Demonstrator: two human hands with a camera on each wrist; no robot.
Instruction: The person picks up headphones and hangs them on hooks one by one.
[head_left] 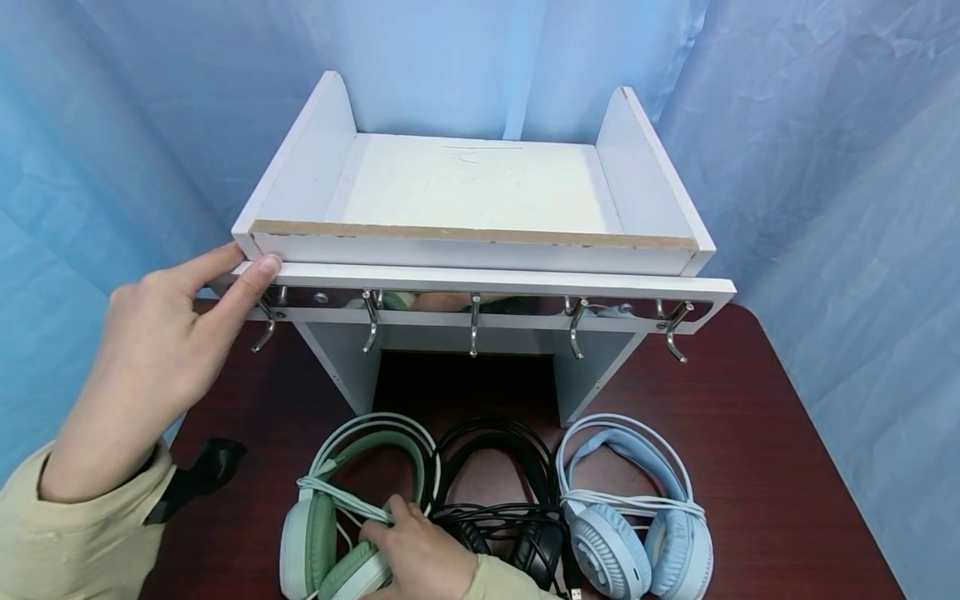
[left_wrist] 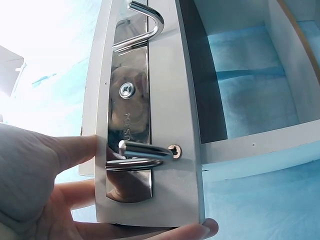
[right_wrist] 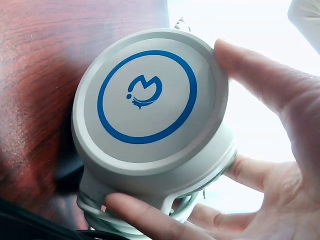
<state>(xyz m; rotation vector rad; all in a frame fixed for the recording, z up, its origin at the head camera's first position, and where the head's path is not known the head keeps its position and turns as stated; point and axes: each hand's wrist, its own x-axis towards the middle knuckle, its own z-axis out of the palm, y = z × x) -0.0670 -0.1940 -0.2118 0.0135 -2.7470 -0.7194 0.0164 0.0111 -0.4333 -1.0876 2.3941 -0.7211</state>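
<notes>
Head view: I have the right hand point(head_left: 423, 554) gripping the right-hand earcup of the green-and-white headphones point(head_left: 381, 567), thumb and fingers spaced round its rim. From the right wrist I get that cup's face, marked with a blue ring around a blue emblem like a letter M; I can read no brand name. A pale green cord point(head_left: 352, 504) is wound across the headband.

My left hand point(head_left: 172, 333) grips the left end of the white rack point(head_left: 480, 273), thumb on the upper edge. On its front board is one shiny metal strip point(left_wrist: 129, 112), stamped with small letters; I read "SUS", and cannot be sure of the rest. I count five hooks point(head_left: 474, 325) on it.

Three headphones lie in a row on the worktop point(head_left: 765, 467), in front of the rack: the green-and-white set at the left, the black headphones point(head_left: 542, 546) in the middle, wrapped in their cable, and the light blue headphones point(head_left: 607, 550) closest to the worktop's right edge. One USB plug point(head_left: 576, 594) lies between the last two. Blue curtains point(head_left: 847, 167) hang behind.
</notes>
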